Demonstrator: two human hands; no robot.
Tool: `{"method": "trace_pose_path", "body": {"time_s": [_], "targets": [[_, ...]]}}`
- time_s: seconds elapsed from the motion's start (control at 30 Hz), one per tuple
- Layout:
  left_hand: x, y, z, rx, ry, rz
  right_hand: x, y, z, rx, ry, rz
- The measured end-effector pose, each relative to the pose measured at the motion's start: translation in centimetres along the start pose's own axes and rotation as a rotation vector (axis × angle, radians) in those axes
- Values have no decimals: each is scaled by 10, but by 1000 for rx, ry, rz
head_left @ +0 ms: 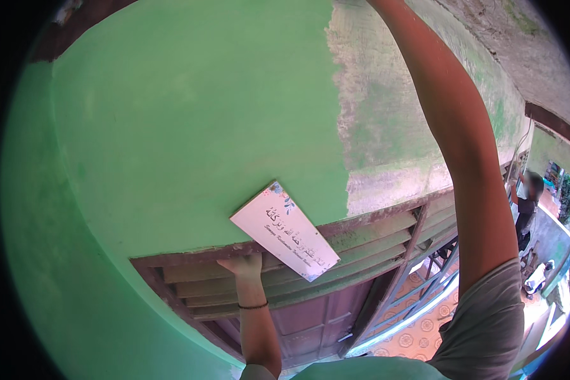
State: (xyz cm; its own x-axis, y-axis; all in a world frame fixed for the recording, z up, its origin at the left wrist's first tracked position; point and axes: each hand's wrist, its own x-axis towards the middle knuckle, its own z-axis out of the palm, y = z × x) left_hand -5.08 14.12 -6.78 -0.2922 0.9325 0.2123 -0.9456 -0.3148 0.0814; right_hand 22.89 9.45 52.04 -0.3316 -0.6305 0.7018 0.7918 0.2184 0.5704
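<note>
While the left hand [246, 265] grips the door frame [190, 256] beside the tilted white plaque [285, 231] on the green wall [171, 126], right hand out of view overhead; plaque prob. light, stiff—hold by edges.

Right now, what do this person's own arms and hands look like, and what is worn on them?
Both forearms are bare. The left hand is ungloved, with a thin dark band round its wrist. The right arm wears a short grey-olive sleeve at the shoulder; the right hand is out of the picture. No watch or rings show.
</note>
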Motion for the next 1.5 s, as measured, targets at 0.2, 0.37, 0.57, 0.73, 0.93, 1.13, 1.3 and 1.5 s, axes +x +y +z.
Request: {"method": "trace_pose_path", "body": {"time_s": [0.2,0.37,0.57,0.73,0.93,1.13,1.3,1.5], "targets": [[-18,10,22,-2,-15,25,-41,7,1,113,-352,-30],[10,10,-15,-137,-573,-86,-4,5,22,-118,14,92],[-9,2,13,13,-67,-44,6,15,8,-179,-238,119],[-5,9,-4,-13,-3,0,-15,6,24,35,-285,129],[-9,2,15,-25,-91,-36,23,-12,6,-134,-192,290],[-14,8,20,-70,14,-32,1,23,37,-146,-103,97],[-16,6,10,-46,-50,-20,11,2,27,-156,-121,237],[-14,2,13,-63,38,-12,19,-4,26,-249,-222,234]]}}
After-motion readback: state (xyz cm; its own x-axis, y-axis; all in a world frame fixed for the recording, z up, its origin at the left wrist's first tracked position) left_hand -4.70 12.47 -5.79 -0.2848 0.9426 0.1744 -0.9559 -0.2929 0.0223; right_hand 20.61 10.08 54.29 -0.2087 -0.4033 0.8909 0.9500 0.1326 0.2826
